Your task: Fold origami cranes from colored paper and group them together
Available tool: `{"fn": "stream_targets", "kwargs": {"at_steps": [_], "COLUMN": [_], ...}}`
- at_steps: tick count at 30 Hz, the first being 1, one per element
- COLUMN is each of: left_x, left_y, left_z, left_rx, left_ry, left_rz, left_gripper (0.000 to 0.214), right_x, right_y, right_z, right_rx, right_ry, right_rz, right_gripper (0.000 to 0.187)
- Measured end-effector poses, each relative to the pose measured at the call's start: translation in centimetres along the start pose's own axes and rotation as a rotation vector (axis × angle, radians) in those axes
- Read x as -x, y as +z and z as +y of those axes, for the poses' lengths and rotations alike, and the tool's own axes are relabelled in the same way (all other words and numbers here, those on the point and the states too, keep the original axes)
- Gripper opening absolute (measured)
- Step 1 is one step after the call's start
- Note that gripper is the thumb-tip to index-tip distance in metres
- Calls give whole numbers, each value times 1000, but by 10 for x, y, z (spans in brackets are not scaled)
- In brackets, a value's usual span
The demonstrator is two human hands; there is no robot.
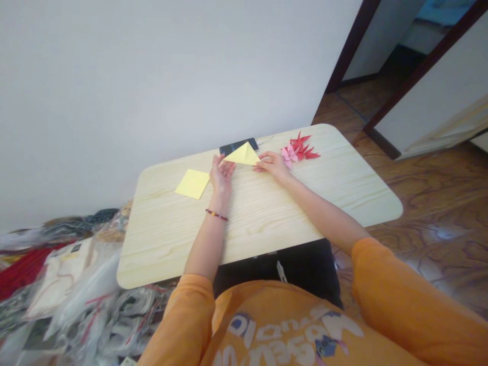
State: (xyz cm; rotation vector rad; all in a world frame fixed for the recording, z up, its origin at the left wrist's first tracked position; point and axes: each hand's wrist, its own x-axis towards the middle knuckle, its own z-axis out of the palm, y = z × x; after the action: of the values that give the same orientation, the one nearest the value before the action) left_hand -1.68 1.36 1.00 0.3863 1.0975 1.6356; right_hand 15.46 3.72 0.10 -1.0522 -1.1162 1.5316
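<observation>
A yellow paper folded into a triangle [243, 154] lies near the far edge of the light wooden table [267, 213]. My left hand [221, 175] pinches its left corner, fingers together on the paper. My right hand [271, 163] presses the triangle's right corner with its fingertips. A flat yellow square sheet [192, 183] rests on the table just left of my left hand, untouched.
A black phone [238, 146] lies behind the triangle at the table's far edge. Folded red paper figures [303, 147] and pink ones [288, 155] sit right of my right hand. Bags and cloth [61, 284] pile up on the floor at the left. A doorway opens at the right.
</observation>
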Motion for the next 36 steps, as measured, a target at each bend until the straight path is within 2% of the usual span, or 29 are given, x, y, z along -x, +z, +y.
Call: {"fn": "stream_targets", "kwargs": {"at_steps": [2, 6, 11, 16, 22, 27, 31, 36], "left_x": [1, 1, -1, 2, 6, 6, 7, 8], "left_y": [2, 5, 3, 4, 6, 7, 6, 3], "left_z": [-1, -3, -4, -1, 0, -7, -12, -13], "left_rx": [-41, -72, -40, -41, -89, -107, -148, -163], "left_ry": [-62, -144, -176, -178, -183, -70, -44, 56], "left_rz": [-39, -63, -86, -149, -164, -213, -235, -173], "left_gripper": [34, 24, 13, 10, 26, 42, 49, 67], "right_x": [0, 1, 0, -1, -6, -5, -2, 2], "right_y": [1, 2, 1, 1, -4, -5, -4, -4], "right_z": [1, 4, 4, 2, 11, 11, 6, 4], "right_rx": [25, 70, 74, 41, 182, 222, 215, 234], "right_ry": [-29, -63, -61, -92, -132, -156, -146, -169], "right_rz": [11, 20, -13, -50, -16, -1, 46, 41], "right_gripper": [27, 24, 30, 36, 25, 17, 19, 27]}}
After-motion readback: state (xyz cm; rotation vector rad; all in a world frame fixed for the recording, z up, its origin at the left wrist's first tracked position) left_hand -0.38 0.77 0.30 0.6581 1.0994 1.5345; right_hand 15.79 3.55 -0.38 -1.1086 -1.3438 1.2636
